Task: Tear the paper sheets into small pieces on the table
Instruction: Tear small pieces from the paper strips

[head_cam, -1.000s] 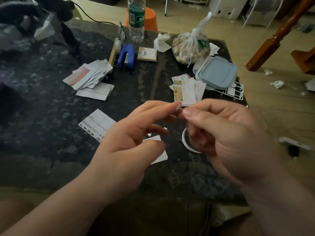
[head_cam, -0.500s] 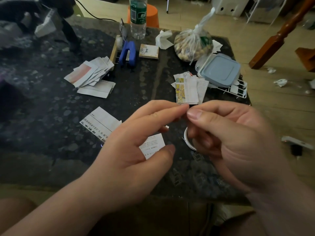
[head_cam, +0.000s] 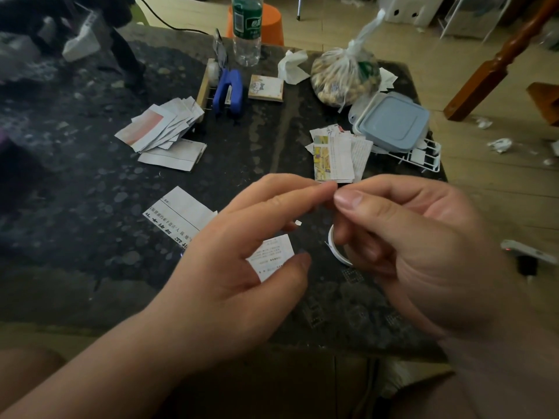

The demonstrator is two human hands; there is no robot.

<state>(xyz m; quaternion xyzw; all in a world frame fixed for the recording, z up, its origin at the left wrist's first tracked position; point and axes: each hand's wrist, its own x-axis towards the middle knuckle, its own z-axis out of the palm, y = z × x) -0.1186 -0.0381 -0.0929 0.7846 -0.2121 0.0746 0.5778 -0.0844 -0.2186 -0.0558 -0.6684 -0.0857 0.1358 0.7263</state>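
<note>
At six o'clock, the left hand [head_cam: 242,267] and right hand [head_cam: 423,252] hang over the near edge of the dark tabletop [head_cam: 90,192]. The left forefinger tip touches the right thumb tip. The left thumb stands apart below, and the right fingers are curled inward. It cannot be told whether either hand pinches paper. A tiny white scrap [head_cam: 298,222] shows just under the left fingers. A small printed piece [head_cam: 272,257] shows between the left thumb and fingers, held or lying flat, unclear which. At its nine o'clock lies a larger sheet with bold print [head_cam: 178,216]. A white ring [head_cam: 334,246] sits under the right hand.

Farther off, a stack of torn slips [head_cam: 335,155] lies at one o'clock and a fanned pile of paper [head_cam: 160,128] at eleven. At two o'clock a blue-lidded box [head_cam: 393,122], lid on and contents hidden, rests on a white wire rack [head_cam: 423,155]. Beyond it a knotted plastic bag [head_cam: 344,77] is full of small pale brown lumps. At twelve stand a blue stapler [head_cam: 228,92] and a clear bottle [head_cam: 246,28].
</note>
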